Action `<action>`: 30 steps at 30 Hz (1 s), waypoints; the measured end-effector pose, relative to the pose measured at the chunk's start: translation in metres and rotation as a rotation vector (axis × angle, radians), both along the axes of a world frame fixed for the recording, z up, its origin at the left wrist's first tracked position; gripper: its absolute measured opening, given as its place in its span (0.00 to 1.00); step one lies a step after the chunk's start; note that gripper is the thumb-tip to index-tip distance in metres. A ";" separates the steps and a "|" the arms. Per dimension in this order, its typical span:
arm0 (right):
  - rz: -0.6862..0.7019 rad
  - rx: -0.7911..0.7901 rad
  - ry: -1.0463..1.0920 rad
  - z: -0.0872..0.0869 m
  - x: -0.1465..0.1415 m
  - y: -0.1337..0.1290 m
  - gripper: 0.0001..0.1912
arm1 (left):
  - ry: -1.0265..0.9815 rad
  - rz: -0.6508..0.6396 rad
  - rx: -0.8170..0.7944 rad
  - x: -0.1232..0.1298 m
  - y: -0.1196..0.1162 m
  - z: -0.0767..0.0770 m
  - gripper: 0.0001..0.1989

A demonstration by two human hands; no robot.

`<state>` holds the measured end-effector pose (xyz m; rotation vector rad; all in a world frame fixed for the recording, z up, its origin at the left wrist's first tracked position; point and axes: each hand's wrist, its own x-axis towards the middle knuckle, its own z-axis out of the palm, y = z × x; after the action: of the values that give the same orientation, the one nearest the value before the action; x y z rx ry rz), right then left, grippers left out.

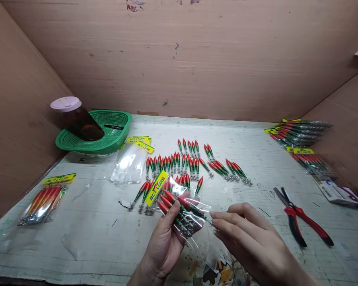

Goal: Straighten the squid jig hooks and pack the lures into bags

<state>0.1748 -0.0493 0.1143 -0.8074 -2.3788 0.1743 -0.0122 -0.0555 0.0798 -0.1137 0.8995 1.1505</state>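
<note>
My left hand (165, 240) grips a clear plastic bag (193, 234) with a yellow "BCT LURE" header (157, 188), thumb pressed on its front. Several red and green squid jigs lie inside it, heads toward the header. At the bag's open end, my right hand (253, 234) pinches the hook end of another squid jig (191, 206), whose red head reaches in among the others. Behind the bag, loose squid jigs (170, 163) lie in rough rows on the white table. A stack of unfilled header bags (128, 165) is to their left.
A green basket (119, 145) at the back left holds a dark bottle with a pink lid (66, 104) and a pen. One filled lure pack (44, 202) lies left; several filled packs (304, 135) lie right. Red-handled pliers (295, 218) rest right of my hand. Wooden panels (197, 79) enclose the table.
</note>
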 end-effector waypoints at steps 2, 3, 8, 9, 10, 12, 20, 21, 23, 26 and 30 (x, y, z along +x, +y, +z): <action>-0.036 0.045 0.004 -0.006 0.000 -0.002 0.12 | -0.011 -0.011 0.002 -0.001 -0.001 -0.001 0.19; -0.042 0.046 0.009 -0.008 0.000 -0.003 0.12 | -0.023 -0.014 0.005 -0.001 -0.002 -0.001 0.20; -0.042 0.084 0.044 -0.017 -0.009 -0.006 0.12 | -0.056 -0.038 0.067 0.002 -0.006 -0.008 0.18; -0.058 0.117 0.052 -0.018 -0.011 -0.007 0.12 | -0.054 -0.050 0.076 0.003 -0.007 -0.009 0.18; -0.075 0.140 0.077 -0.019 -0.012 -0.006 0.12 | -0.052 -0.056 0.079 0.003 -0.007 -0.009 0.17; -0.108 0.103 0.189 -0.020 -0.012 -0.002 0.11 | -0.045 -0.049 0.074 0.002 -0.007 -0.009 0.17; -0.145 -0.361 0.501 -0.022 -0.002 0.019 0.03 | -0.100 0.044 0.001 -0.013 0.000 -0.004 0.18; -0.109 -0.368 0.488 -0.020 -0.004 0.017 0.03 | -0.113 0.053 -0.004 -0.012 0.000 -0.005 0.18; -0.074 -0.309 0.419 -0.013 -0.010 0.011 0.03 | -0.127 0.052 -0.001 -0.009 -0.001 -0.007 0.18; -0.116 -0.117 0.267 -0.004 -0.022 0.005 0.04 | -0.136 0.029 0.018 -0.005 -0.002 -0.010 0.19; -0.200 -0.011 0.186 -0.005 -0.028 0.005 0.07 | -0.134 0.000 0.051 -0.005 -0.002 -0.011 0.20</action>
<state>0.1472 -0.0440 0.1096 -0.9842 -2.1110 0.1720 -0.0169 -0.0580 0.0691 -0.1477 0.7519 1.1514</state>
